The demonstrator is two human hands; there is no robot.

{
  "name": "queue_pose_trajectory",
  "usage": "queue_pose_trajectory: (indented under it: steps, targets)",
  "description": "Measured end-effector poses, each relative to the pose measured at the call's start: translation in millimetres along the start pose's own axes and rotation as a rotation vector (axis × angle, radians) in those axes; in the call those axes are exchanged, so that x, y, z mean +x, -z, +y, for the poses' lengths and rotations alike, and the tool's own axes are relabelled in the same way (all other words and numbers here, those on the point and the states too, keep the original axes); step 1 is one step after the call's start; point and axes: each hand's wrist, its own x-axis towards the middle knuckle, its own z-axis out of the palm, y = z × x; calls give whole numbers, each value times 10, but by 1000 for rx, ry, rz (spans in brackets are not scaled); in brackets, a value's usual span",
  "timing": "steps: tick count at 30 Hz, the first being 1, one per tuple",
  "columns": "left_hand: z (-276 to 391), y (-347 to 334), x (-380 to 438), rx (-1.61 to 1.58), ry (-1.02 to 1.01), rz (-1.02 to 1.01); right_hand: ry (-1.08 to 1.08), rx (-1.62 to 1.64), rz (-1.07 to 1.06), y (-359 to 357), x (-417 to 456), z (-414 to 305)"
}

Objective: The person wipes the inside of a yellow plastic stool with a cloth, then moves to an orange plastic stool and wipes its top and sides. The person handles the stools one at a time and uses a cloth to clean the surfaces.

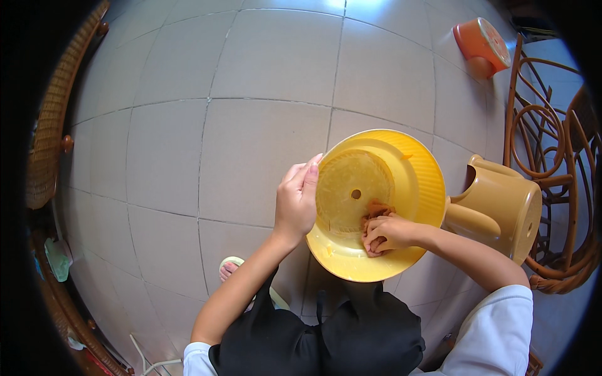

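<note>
A round yellow plastic stool (395, 171), with a small hole in the middle of its seat, is held tilted above my lap, its hollow underside facing me. My left hand (298, 197) grips its left rim, thumb on the near side and fingers behind the edge. Inside the hollow, at the lower part, my right hand (388, 231) pinches a crumpled reddish-brown cloth (377, 209) against the yellow plastic. Small orange marks show on the inner wall.
A tan plastic stool (508, 207) lies on its side close at the right, before rattan furniture (571, 178). An orange stool (475, 42) lies farther off at upper right. Woven rattan furniture (54, 108) lines the left. Below are grey floor tiles (263, 155) and my slippered foot (230, 267).
</note>
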Motion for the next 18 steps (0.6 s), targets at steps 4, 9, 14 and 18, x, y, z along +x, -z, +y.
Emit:
queue_pose_trajectory:
  steps: [4,9,14,18]
  targets:
    - [-11,4,3,2,3,2,-22,4,29,-41,121,-111]
    - [-34,12,8,6,23,-2,-141,198,241,-213,524,-477]
    - [-6,45,40,2,33,-17,-186,217,279,-250,505,-549]
    - [-5,48,39,-3,26,-22,-99,21,165,-192,275,-386]
